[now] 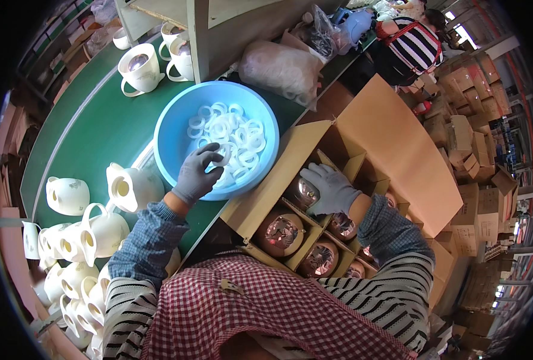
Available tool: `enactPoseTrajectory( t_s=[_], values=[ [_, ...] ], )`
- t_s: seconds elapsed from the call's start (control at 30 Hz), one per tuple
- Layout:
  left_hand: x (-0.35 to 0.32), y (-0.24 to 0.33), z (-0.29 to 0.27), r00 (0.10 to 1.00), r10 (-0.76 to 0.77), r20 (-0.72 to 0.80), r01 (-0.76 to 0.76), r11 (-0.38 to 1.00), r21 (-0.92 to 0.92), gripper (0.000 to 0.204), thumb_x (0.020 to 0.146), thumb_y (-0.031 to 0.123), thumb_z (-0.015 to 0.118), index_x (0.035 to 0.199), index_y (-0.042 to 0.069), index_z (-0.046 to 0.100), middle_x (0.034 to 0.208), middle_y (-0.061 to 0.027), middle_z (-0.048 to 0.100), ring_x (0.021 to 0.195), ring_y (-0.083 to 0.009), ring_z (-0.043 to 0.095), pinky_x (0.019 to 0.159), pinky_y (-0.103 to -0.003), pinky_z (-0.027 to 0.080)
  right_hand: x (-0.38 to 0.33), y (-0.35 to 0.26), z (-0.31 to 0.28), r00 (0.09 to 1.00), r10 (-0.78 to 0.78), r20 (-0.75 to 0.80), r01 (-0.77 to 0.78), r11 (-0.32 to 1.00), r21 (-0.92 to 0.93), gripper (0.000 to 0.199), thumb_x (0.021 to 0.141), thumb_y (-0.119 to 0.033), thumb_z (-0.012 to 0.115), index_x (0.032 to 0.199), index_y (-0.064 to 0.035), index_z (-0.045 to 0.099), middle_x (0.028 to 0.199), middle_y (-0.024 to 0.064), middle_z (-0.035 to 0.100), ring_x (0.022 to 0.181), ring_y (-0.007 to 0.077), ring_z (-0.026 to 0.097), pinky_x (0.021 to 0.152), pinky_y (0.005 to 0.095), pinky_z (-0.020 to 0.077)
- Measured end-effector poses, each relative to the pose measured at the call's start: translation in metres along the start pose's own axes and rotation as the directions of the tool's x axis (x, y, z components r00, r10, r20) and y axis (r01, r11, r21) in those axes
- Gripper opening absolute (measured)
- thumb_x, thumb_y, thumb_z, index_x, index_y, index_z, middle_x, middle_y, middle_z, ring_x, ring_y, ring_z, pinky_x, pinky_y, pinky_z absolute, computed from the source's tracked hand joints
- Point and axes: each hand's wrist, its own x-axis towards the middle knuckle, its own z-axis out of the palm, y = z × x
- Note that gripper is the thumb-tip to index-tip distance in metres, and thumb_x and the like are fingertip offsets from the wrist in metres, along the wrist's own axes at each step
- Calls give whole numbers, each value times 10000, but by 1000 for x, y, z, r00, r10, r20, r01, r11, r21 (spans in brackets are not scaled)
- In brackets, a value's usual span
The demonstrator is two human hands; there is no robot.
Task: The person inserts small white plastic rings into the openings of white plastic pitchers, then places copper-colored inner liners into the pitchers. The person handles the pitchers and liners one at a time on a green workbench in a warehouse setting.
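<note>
Your gloved hands are apart. At eleven o'clock, your left hand (199, 174) bends over the blue tub (262, 107), thumb and fingers pinching a translucent, round ring (223, 154). At one, your right hand (329, 189) lies palm-down, fingers spread over a flask (303, 191) in the carton (276, 180); whether it grips can't be told. The flask's mirror-smooth, rounded end faces up, its length hidden between cardboard dividers (356, 165).

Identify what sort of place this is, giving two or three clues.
Probably a factory assembly or packing area: many similar white jugs by a green bench, a basin full of pale rings, and stacked cartons at right.
</note>
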Motion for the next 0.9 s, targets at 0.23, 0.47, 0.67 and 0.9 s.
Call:
enactPoseTrajectory(
  t_s=[0.23, 0.47, 0.67, 0.9],
  values=[
    [-19, 15, -7, 1000, -17, 15, 19, 990, -140, 247, 751, 94, 750, 982, 21, 702, 1302, -178, 647, 1172, -342, 637, 996, -400, 501, -10, -31, -55, 926, 204, 318, -307, 897, 318, 817, 730, -391, 777, 1457, -133, 506, 1371, 184, 540, 1236, 342, 549, 1070, 391, 435],
    [-35, 23, -3, 999, -32, 19, 35, 987, -159, 229, 754, 79, 745, 971, 17, 704, 1301, -182, 648, 1178, -337, 638, 1001, -396, 503, 23, 7, -14, 973, 43, 226, -39, 999, -23, 925, 675, -496, 807, 1450, -103, 488, 1363, 179, 507, 1301, 375, 471, 1083, 450, 406],
    [-51, 18, -18, 999, -50, 10, 51, 991, -126, 242, 764, -6, 726, 999, -6, 671, 1347, -186, 609, 1226, -297, 609, 1013, -370, 493, 17, -17, -11, 937, 164, 309, -100, 972, -215, 1056, 661, -460, 829, 1516, -64, 352, 1475, 190, 385, 1377, 403, 377, 1109, 543, 357],
    [-65, 16, -30, 995, -82, -52, 71, 979, -191, 239, 767, -10, 724, 999, -15, 663, 1356, -185, 600, 1262, -297, 583, 1038, -375, 472, 17, -13, 20, 916, 221, 334, -126, 951, -283, 1026, 713, -339, 765, 1549, -31, 256, 1604, 232, 238, 1445, 438, 288, 1174, 485, 311]
  ],
)
